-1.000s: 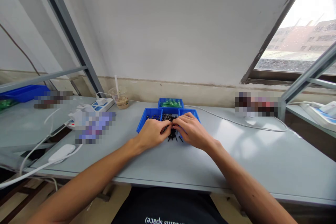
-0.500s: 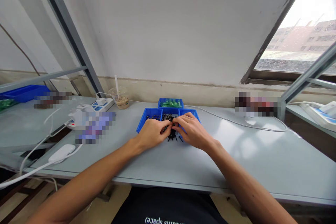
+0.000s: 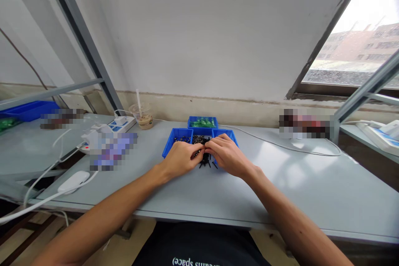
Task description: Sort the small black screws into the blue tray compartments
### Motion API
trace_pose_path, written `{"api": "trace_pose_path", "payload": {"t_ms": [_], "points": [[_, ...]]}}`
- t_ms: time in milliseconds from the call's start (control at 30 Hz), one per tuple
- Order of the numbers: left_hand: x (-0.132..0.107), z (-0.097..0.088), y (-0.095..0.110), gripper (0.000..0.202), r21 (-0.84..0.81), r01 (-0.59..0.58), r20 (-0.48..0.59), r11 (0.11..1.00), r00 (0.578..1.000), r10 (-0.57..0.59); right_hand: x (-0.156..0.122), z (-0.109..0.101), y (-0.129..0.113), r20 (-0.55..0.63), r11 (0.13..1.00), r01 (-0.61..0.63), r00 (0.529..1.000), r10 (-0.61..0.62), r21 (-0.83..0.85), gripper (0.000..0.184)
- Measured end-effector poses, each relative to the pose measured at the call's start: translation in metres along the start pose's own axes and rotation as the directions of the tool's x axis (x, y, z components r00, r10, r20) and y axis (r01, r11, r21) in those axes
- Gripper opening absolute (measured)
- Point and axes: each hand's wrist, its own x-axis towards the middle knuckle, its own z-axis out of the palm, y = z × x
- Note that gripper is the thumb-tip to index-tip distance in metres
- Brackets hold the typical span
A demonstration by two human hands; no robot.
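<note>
My left hand (image 3: 183, 156) and my right hand (image 3: 226, 153) meet fingertip to fingertip over the middle blue bin. Both are closed in a pinch; whatever sits between the fingertips is too small and hidden to name. Under them lies a heap of black screw-like pieces (image 3: 205, 161), some spread on the table in front of the bins. The left blue bin (image 3: 170, 143) holds small dark and brassy parts, partly covered by my left hand. Much of the right blue bin (image 3: 230, 134) is behind my right hand.
Behind the bins stands a blue tray (image 3: 202, 118) of green pieces. A plastic cup with a straw (image 3: 145, 120), a power strip (image 3: 124, 124) and a white adapter (image 3: 74, 182) are to the left. A white cable (image 3: 280, 145) runs across the right side of the grey table (image 3: 199, 199).
The fingers of my right hand have drawn slightly closer together at the pinch. Both arms and the bins stay in the same place.
</note>
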Motion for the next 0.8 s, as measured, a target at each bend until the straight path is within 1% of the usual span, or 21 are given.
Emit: {"api": "trace_pose_path", "payload": {"t_ms": [167,800], "points": [[-0.0004,-0.0001,0.0003,0.024,0.004,-0.006,-0.005,1.0,1.0,0.006,0.0004,0.0,0.0002,0.007,1.0,-0.004,1.0,0.004,-0.003,0.032],[-0.0008,0.0032,-0.0025,0.029,-0.003,-0.021,-0.026,1.0,0.999,0.02,-0.0003,0.0001,0.0015,0.006,1.0,-0.026,1.0,0.026,-0.007,0.035]]}}
